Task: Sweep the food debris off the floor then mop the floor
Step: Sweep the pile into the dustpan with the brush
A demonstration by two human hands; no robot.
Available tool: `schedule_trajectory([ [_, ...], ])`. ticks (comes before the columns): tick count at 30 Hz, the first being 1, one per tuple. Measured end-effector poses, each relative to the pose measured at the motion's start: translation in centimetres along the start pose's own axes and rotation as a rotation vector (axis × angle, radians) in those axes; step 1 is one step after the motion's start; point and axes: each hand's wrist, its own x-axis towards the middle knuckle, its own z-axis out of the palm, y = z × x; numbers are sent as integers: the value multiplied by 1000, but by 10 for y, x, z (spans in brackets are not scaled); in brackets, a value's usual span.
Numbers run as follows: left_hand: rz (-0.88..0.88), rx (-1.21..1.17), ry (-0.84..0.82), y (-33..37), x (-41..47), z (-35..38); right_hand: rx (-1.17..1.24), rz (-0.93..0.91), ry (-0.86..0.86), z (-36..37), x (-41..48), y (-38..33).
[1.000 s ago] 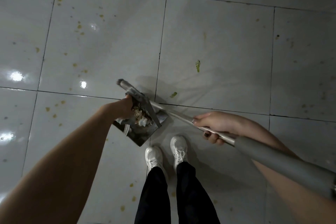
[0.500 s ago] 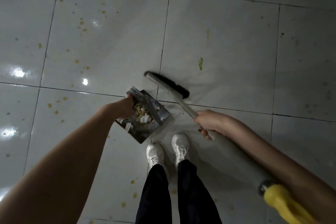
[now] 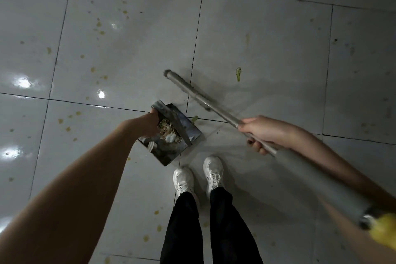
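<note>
My left hand [image 3: 150, 124] grips the back of a metal dustpan [image 3: 182, 135] that rests on the tiled floor just ahead of my shoes; it holds a heap of food scraps [image 3: 169, 133]. My right hand [image 3: 259, 133] grips the silver handle of a broom, whose head [image 3: 186, 90] lies on the floor beyond the dustpan, to its upper right. A small green scrap [image 3: 195, 118] lies at the dustpan's far corner. A larger green piece [image 3: 238, 74] sits right of the broom head. The broom's handle end is yellow [image 3: 383, 231].
Pale glossy floor tiles [image 3: 267, 38] with dark grout lines carry several yellowish stains and crumbs, densest at the upper left [image 3: 99, 24] and near my feet. My white shoes [image 3: 199, 178] and dark trousers stand at the lower centre.
The broom head swung from over the dustpan out to the right and forward across the floor. The dustpan and my left hand stayed in place.
</note>
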Motion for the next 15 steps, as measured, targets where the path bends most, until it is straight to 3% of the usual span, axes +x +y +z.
schedule_trajectory([
  [3,5,-1,6,0,-1,0,11,48,-10,26,11,6],
  [8,2,2,17,-1,0,1,53,145,-232,22,5,9],
  [15,8,-2,14,-3,2,3,-4,21,-112,-7,-14,5],
])
